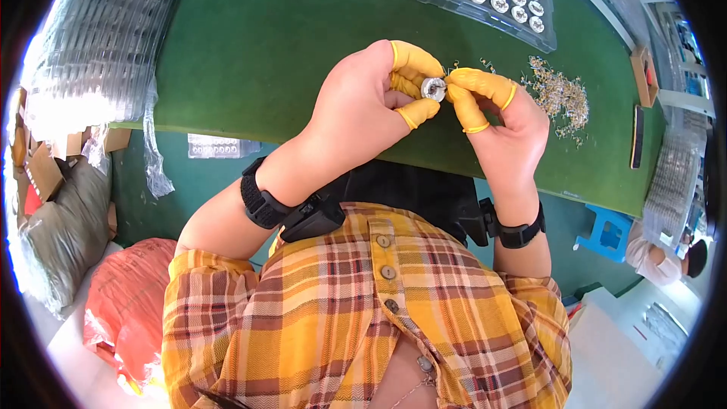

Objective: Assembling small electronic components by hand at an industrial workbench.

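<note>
My left hand (371,95), with yellow finger cots on its fingertips, is closed around a small round white-and-silver part (433,89). The part's face shows a dark centre. My right hand (503,113), in yellow finger cots too, pinches at the part's right edge. Whatever sits between those fingertips is too small to make out. Both hands are above the green tabletop (257,53). Beyond them a clear plastic tray (454,6) holds rows of similar round white parts. A loose pile of tiny metal pieces (560,98) lies to the right of my right hand.
Stacked clear plastic trays (113,38) rise at the left. A small box (644,76) and a dark bar (637,138) lie along the right edge. Below stand a blue stool (606,232) and a red sack (132,303). Another person (663,259) is at far right.
</note>
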Demonstrator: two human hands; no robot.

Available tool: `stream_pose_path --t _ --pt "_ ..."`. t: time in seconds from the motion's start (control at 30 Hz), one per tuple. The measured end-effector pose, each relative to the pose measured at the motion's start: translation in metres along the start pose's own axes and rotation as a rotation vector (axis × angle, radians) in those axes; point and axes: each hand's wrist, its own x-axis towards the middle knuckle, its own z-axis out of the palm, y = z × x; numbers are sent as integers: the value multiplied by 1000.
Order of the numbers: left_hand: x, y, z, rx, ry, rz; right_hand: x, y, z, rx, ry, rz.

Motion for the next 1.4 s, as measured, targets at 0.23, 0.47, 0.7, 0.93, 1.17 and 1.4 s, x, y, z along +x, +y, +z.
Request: stream_pose_path --t 0.23,0.47,0.7,0.93,1.17,1.4 --pt "2 0 7 -1 0 29 4 -1 -8 -253 -17 -236" --pt "0 8 7 230 -54 151 3 -5 -13 -63 -79 -45" --pt "-7 5 -14 151 -171 -119 21 12 -30 61 -238 215" --pt "-2 12 -17 -130 16 -111 42 18 -18 -583 -296 -15" --pt "5 16 -13 -92 20 -121 32 12 -11 -223 -240 99" --pt "8 2 -9 -39 40 -41 13 -4 0 157 -48 34"
